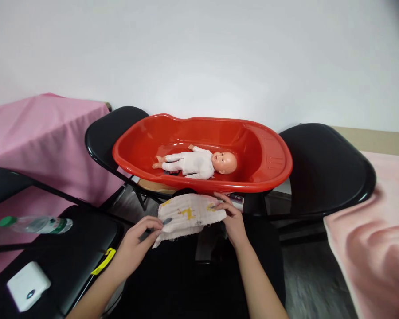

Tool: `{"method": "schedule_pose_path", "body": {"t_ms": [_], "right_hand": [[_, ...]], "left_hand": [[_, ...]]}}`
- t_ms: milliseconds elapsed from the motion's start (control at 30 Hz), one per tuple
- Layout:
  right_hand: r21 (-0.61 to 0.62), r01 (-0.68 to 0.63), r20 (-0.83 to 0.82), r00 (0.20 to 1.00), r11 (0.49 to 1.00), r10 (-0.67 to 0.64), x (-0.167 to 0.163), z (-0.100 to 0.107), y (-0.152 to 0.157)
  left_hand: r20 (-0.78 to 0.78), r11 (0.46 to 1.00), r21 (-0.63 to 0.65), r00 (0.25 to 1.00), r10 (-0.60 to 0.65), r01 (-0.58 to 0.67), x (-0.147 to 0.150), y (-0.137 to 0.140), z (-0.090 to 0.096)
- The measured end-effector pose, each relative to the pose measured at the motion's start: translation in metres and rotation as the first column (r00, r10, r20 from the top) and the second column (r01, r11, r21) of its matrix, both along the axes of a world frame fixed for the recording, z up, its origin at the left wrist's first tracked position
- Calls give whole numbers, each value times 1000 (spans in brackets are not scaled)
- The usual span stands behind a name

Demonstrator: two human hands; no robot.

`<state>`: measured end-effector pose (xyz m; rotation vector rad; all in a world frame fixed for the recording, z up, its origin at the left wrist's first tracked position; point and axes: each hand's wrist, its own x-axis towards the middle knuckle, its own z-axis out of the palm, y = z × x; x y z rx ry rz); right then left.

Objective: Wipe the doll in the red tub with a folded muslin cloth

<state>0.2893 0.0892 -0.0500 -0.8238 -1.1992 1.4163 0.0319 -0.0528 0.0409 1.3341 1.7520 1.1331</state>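
A folded white cloth [186, 218] with yellow animal prints is stretched between my two hands, above my lap. My left hand [138, 241] pinches its left end between thumb and fingers. Its right end is gripped by my right hand [232, 218], fingers on top and thumb beneath. Just beyond the cloth stands a red baby bathtub [274, 155]. Inside it a baby doll [197, 163] in white clothes lies on its back, head to the right and bare feet to the left. A small dark item under the doll's legs is mostly hidden.
Black chairs [329, 168] stand at both ends of the tub. On a chair at my left lie a plastic bottle [36, 224] with a green cap, a white device [28, 285] and a yellow strap [103, 262]. Pink cloths [46, 137] drape both sides. A white wall rises behind.
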Motion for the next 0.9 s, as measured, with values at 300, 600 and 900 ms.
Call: {"method": "schedule_pose_path", "body": {"t_ms": [300, 600, 900], "right_hand": [[43, -58, 21, 998, 997, 58, 7, -1, -1], [109, -43, 219, 976, 993, 18, 3, -10, 3], [108, -21, 235, 972, 994, -5, 3, -21, 6]], "left_hand": [[-77, 997, -11, 994, -80, 79, -7, -10, -10], [-103, 995, -43, 990, -96, 93, -10, -15, -23], [-155, 988, -11, 976, -152, 153, -14, -25, -22]]}}
